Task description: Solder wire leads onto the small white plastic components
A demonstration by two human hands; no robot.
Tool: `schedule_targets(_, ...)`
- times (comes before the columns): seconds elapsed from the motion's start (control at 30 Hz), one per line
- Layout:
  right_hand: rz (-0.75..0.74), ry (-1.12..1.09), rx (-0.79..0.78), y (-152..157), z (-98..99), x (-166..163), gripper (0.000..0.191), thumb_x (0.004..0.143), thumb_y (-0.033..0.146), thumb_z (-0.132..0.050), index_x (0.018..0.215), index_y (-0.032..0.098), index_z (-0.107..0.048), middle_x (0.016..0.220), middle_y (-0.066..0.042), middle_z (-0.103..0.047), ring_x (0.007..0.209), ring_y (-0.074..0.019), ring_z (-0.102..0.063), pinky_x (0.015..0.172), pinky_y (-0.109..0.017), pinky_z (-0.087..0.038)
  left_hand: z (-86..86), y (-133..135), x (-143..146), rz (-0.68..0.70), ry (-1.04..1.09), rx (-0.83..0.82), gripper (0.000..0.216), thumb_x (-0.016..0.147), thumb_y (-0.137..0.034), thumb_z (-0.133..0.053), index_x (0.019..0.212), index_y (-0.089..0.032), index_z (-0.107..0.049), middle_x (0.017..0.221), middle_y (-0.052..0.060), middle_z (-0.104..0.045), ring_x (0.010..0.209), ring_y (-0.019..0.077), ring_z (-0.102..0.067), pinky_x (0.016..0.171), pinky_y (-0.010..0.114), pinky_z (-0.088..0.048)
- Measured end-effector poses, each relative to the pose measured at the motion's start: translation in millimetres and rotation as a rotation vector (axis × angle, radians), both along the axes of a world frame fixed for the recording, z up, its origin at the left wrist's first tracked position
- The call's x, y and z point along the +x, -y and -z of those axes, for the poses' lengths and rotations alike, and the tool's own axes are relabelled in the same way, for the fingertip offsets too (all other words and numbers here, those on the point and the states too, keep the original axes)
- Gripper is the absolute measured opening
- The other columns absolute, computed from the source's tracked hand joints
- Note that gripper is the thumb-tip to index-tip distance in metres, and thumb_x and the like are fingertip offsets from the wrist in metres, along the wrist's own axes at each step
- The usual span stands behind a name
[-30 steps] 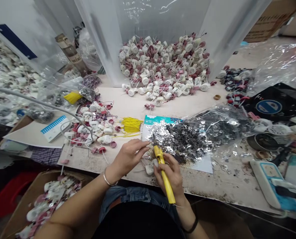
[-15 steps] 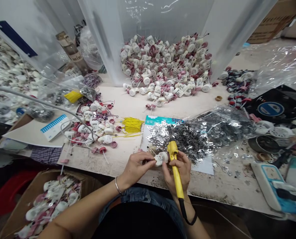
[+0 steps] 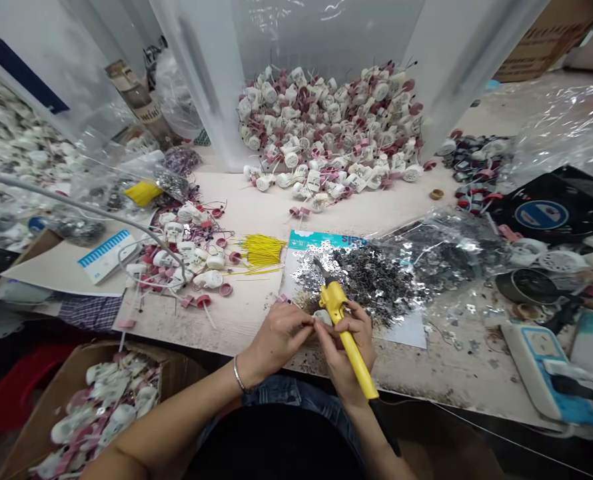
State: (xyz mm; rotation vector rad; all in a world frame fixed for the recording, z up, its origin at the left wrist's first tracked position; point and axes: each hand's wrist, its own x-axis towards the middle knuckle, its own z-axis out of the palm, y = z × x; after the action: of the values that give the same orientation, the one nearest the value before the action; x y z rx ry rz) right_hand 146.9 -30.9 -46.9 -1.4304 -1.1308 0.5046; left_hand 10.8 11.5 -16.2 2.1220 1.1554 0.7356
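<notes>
My right hand (image 3: 340, 373) is wrapped round a yellow soldering iron (image 3: 355, 357), its dark tip slanting up and left above the small metal pieces. The thumb of that hand also steadies a small white plastic part (image 3: 322, 316), mostly covered by fingers. My left hand (image 3: 279, 335) is closed in a pinch at the left side of the white part, its fingertips meeting my right thumb. Whatever lies between those fingertips is hidden. A heap of silvery and dark metal pieces (image 3: 371, 279) is spread just beyond my hands. Yellow wires (image 3: 261, 252) lie in a bundle farther left.
White and pink parts (image 3: 321, 133) pile up in an open translucent bin at the back. More lie on the left of the table (image 3: 191, 250) and in a cardboard box (image 3: 169, 377) below. A power strip (image 3: 546, 373) stands at the right, beyond a plastic bag (image 3: 446, 250) of metal pieces.
The soldering iron has tilted further left, its tip shifting left and slightly down. My hands have drawn together, and the white part is now more covered.
</notes>
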Motion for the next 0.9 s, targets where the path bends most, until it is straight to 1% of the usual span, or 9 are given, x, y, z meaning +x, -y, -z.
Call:
schedule_targets(0.1,0.027,0.02,-0.007,-1,1.6,0,0.02,0.076,0.021,-0.069,0.077,0.021,-0.049,0.111,-0.007,-0.053,0.118,-0.021,-0.053,0.086,-0.036,-0.052,-2.4,2,1,-0.02,-0.011,-0.071,0.008,0.086,-0.015,-0.058,0.083,-0.016,-0.065,0.077,0.003,-0.069,0.076,0.0172,-0.062,0.082,0.034,-0.044)
schedule_targets(0.17,0.022,0.034,-0.001,-2,1.9,0,0.019,0.078,0.021,-0.068,0.077,0.021,-0.049,0.109,-0.006,-0.054,0.117,-0.0208,-0.053,0.086,-0.035,-0.052,-5.0,3,2,-0.037,0.006,-0.164,0.009,0.086,-0.015,-0.057,0.083,-0.017,-0.065,0.08,0.004,-0.07,0.078,0.0167,-0.062,0.083,0.033,-0.044)
schedule_targets(0.27,0.015,0.074,0.051,-2,0.9,2,0.017,0.077,0.018,-0.067,0.079,0.021,-0.05,0.113,-0.007,-0.052,0.116,-0.0203,-0.055,0.084,-0.035,-0.054,-9.8,4,3,-0.071,0.029,-0.309,0.009,0.086,-0.015,-0.057,0.084,-0.016,-0.065,0.083,0.004,-0.07,0.079,0.0159,-0.062,0.078,0.028,-0.046)
schedule_targets(0.33,0.015,0.108,0.118,0,-0.5,4,0.017,0.076,0.013,-0.066,0.081,0.021,-0.052,0.119,-0.006,-0.048,0.112,-0.0187,-0.057,0.081,-0.033,-0.056,-12.3,4,4,-0.092,0.033,-0.354,0.008,0.085,-0.015,-0.058,0.083,-0.016,-0.065,0.082,0.004,-0.07,0.078,0.0156,-0.063,0.075,0.026,-0.047)
schedule_targets(0.4,-0.033,0.148,0.168,2,-2.2,5,0.016,0.076,0.008,-0.064,0.079,0.021,-0.054,0.12,-0.004,-0.048,0.106,-0.017,-0.061,0.079,-0.031,-0.058,-13.5,4,5,-0.102,0.037,-0.368,0.008,0.083,-0.015,-0.059,0.082,-0.016,-0.066,0.081,0.003,-0.07,0.077,0.0157,-0.064,0.074,0.025,-0.047)
schedule_targets(0.5,-0.128,0.189,0.176,5,-4.5,5,0.016,0.077,0.006,-0.061,0.074,0.021,-0.056,0.116,-0.003,-0.051,0.099,-0.0156,-0.063,0.078,-0.03,-0.059,-13.6,5,5,-0.109,0.044,-0.368,0.008,0.082,-0.014,-0.06,0.081,-0.016,-0.068,0.081,0.003,-0.071,0.076,0.0161,-0.064,0.073,0.026,-0.047)
schedule_targets(0.73,-0.068,0.191,0.132,5,-7.1,1,0.018,0.075,0.009,-0.067,0.075,0.02,-0.052,0.115,-0.005,-0.049,0.105,-0.0175,-0.06,0.081,-0.032,-0.058,-12.7,7,3,-0.096,0.098,-0.346,0.009,0.083,-0.014,-0.058,0.081,-0.016,-0.067,0.08,0.003,-0.07,0.075,0.0152,-0.064,0.073,0.025,-0.047)
schedule_targets(0.83,-0.051,0.202,0.147,4,-6.4,2,0.018,0.076,0.006,-0.066,0.077,0.02,-0.053,0.115,-0.005,-0.049,0.105,-0.016,-0.06,0.082,-0.03,-0.057,-9.3,10,2,-0.099,0.05,-0.284,0.007,0.084,-0.016,-0.059,0.082,-0.017,-0.066,0.081,0.003,-0.07,0.079,0.0167,-0.063,0.078,0.029,-0.046)
schedule_targets(0.9,-0.087,0.21,0.187,6,-5.9,2,0.018,0.076,0.005,-0.064,0.077,0.02,-0.054,0.116,-0.004,-0.049,0.102,-0.0145,-0.061,0.08,-0.027,-0.058,-6.5,12,0,-0.107,0.006,-0.265,0.006,0.084,-0.015,-0.06,0.082,-0.017,-0.066,0.082,0.003,-0.07,0.081,0.0176,-0.063,0.081,0.032,-0.044)
